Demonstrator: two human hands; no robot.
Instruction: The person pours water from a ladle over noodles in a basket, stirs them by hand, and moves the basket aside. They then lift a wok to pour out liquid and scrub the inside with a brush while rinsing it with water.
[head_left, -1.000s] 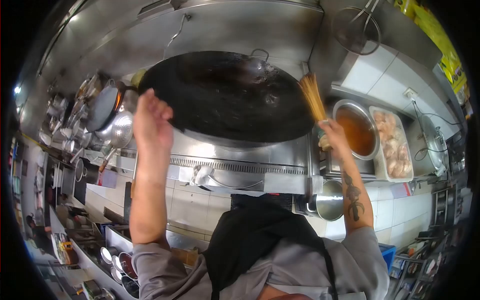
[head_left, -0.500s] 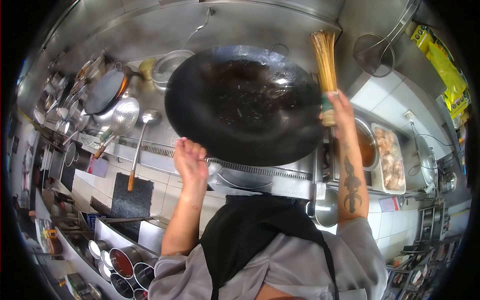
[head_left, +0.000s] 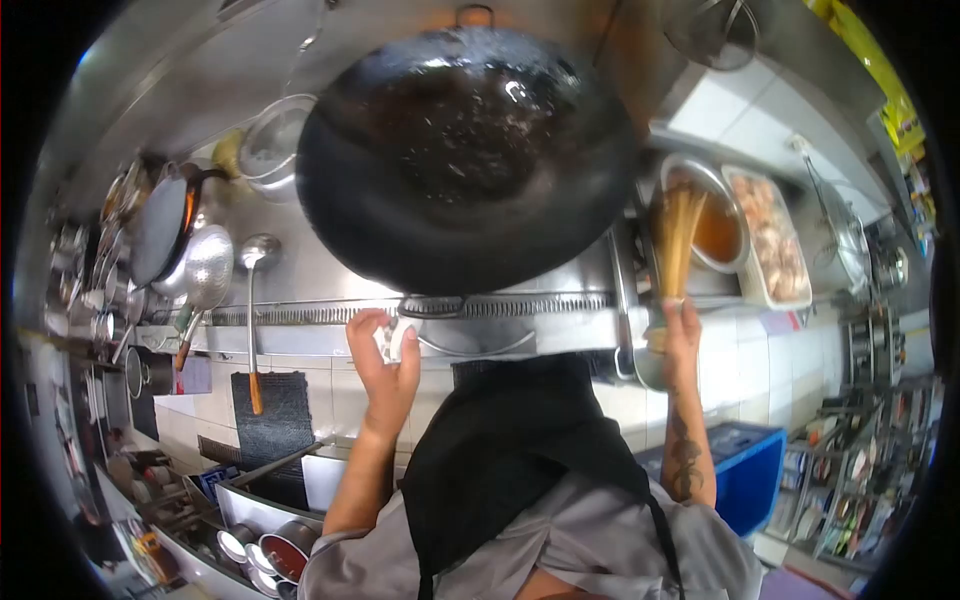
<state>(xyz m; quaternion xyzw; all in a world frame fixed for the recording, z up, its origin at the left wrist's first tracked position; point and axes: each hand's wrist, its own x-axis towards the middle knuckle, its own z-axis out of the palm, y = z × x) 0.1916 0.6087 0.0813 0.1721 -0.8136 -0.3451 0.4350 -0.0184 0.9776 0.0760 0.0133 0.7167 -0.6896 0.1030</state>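
A large black wok (head_left: 380, 225) sits on the range, with dark liquid (head_left: 470, 145) bubbling in it. At the wok's near rim is a loop handle (head_left: 432, 306). Beside that handle, my left hand (head_left: 388, 375) closes its thumb and fingers on a white cloth (head_left: 393, 338). My right hand (head_left: 683, 335) grips a bamboo wok brush (head_left: 680, 245) by its bound end, off to the right of the wok. The brush's bristles point away from me and overlap the rim of a metal pot (head_left: 735, 200) of orange-brown liquid (head_left: 715, 230).
A ladle (head_left: 251, 310), a perforated skimmer (head_left: 209, 268) and a dark pan (head_left: 160, 232) lie left of the wok. A strainer (head_left: 278, 150) rests behind them. On the right stands a white basket (head_left: 795, 298) of pale food pieces. A blue bin (head_left: 752, 480) is below.
My right hand has lowered the brush from upright beside the wok toward me and the pot. My left hand has come onto the white cloth. The view has tilted downward.
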